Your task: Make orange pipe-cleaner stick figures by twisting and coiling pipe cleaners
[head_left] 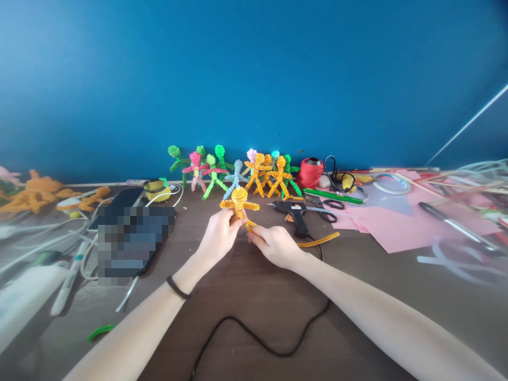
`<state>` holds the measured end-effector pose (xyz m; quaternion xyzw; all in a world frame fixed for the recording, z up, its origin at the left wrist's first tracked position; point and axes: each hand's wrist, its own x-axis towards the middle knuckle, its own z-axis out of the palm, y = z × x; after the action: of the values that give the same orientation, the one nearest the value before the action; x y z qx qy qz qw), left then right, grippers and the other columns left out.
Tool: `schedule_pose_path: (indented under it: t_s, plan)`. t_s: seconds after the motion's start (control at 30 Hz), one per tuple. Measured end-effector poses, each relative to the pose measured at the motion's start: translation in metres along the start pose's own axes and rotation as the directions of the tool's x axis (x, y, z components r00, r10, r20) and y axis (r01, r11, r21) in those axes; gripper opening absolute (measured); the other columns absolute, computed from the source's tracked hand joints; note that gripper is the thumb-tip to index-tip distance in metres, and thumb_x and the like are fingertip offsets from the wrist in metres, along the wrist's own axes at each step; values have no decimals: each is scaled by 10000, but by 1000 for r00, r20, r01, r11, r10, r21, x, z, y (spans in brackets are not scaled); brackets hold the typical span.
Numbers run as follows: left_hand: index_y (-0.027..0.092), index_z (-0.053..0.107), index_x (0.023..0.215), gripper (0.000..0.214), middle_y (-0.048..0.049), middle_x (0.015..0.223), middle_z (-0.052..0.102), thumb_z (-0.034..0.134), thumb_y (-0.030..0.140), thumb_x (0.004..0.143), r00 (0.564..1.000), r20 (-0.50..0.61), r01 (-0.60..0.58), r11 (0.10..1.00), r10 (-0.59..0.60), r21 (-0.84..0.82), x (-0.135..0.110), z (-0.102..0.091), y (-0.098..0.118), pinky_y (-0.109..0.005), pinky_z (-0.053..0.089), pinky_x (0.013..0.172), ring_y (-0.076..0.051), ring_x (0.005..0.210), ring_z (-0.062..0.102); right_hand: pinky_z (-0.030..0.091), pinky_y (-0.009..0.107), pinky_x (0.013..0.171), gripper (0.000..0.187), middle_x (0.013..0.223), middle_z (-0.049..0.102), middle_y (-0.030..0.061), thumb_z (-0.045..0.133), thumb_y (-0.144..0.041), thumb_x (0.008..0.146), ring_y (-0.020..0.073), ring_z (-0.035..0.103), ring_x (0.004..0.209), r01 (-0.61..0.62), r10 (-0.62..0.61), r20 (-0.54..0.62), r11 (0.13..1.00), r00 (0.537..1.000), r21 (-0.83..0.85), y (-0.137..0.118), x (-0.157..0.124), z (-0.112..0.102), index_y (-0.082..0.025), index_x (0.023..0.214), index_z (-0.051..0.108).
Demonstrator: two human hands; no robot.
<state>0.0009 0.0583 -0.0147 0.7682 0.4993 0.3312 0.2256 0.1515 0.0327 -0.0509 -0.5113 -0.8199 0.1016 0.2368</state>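
Above the table, my left hand is closed around the lower body of an orange pipe-cleaner figure, whose coiled head and two outstretched arms show above my fingers. My right hand pinches an orange pipe cleaner just below the figure. It seems to join the figure's body, but my fingers hide the place. A longer orange strip sticks out past my right hand; whether it is the same piece I cannot tell. Behind stands a row of similar figures in green, pink, blue and orange.
A black glue gun lies right of my hands, its cable curving across the table. Nearby are scissors, a red yarn spool and pink paper. A dark phone-like device and white cables lie left. A blue wall rises behind.
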Motion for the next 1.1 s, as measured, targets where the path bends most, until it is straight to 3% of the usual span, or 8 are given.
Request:
schedule_pose_path:
  t_s: [0.2, 0.33, 0.53, 0.7, 0.83, 0.93, 1.0, 1.1]
  plan:
    - [177, 583, 751, 124, -14, 706, 619, 483, 250, 748, 993, 116, -13, 999, 16, -32, 5, -6, -6, -274, 408, 659, -173, 667, 570, 292, 210, 530, 274, 547, 514, -10, 371, -276, 853, 100, 468, 504, -61, 91, -90, 954, 992, 295, 2, 1, -4, -176, 627, 489]
    - [177, 549, 739, 94, 17, 628, 581, 515, 264, 727, 959, 283, 81, 972, -15, -221, 8, -8, -11, -261, 412, 595, -151, 612, 550, 281, 208, 518, 325, 513, 406, -34, 373, -314, 845, 86, 387, 509, -107, 172, -98, 878, 980, 467, 8, 4, -4, -174, 551, 376]
    - [159, 549, 732, 136, 34, 680, 544, 634, 237, 661, 937, 338, 279, 782, -92, -558, 8, -8, -6, -234, 416, 611, -90, 579, 528, 276, 208, 508, 348, 539, 352, -39, 373, -381, 838, 87, 349, 540, -109, 197, -85, 796, 977, 595, 15, 8, 2, -178, 557, 339]
    - [148, 565, 738, 161, 30, 686, 531, 673, 229, 650, 920, 378, 363, 595, -107, -717, 6, -6, -2, -205, 416, 600, -70, 593, 513, 267, 205, 480, 372, 512, 354, -43, 339, -419, 853, 79, 336, 495, -128, 142, 38, 711, 989, 692, 14, 7, 0, -166, 604, 449]
    - [141, 559, 726, 160, 29, 635, 530, 682, 199, 643, 919, 374, 386, 477, -125, -789, 4, -2, 1, -198, 430, 590, -68, 581, 506, 279, 198, 486, 319, 500, 390, -46, 343, -354, 861, 72, 349, 471, -114, 110, 44, 776, 993, 620, 10, 5, -3, -166, 652, 492]
    - [145, 548, 721, 155, 30, 602, 534, 673, 201, 648, 932, 337, 360, 448, -132, -819, 2, 2, 5, -218, 449, 590, -77, 562, 508, 299, 201, 506, 316, 535, 464, -29, 330, -330, 869, 79, 403, 484, -114, 118, 23, 864, 993, 491, 7, 4, -3, -170, 668, 514]
    - [149, 548, 739, 156, 29, 613, 548, 663, 210, 653, 944, 288, 329, 476, -159, -816, 1, 4, 7, -233, 457, 595, -89, 572, 522, 317, 206, 531, 300, 606, 540, -7, 322, -307, 876, 93, 469, 526, -94, 94, 20, 920, 995, 381, 5, 4, -3, -176, 720, 543]
    - [155, 550, 755, 133, 26, 617, 569, 632, 220, 672, 965, 184, 261, 625, -187, -735, 0, 6, 7, -245, 454, 613, -112, 610, 550, 332, 220, 566, 264, 774, 629, 31, 330, -281, 878, 128, 560, 635, -43, 39, 24, 984, 999, 174, 2, 3, -1, -187, 828, 571]
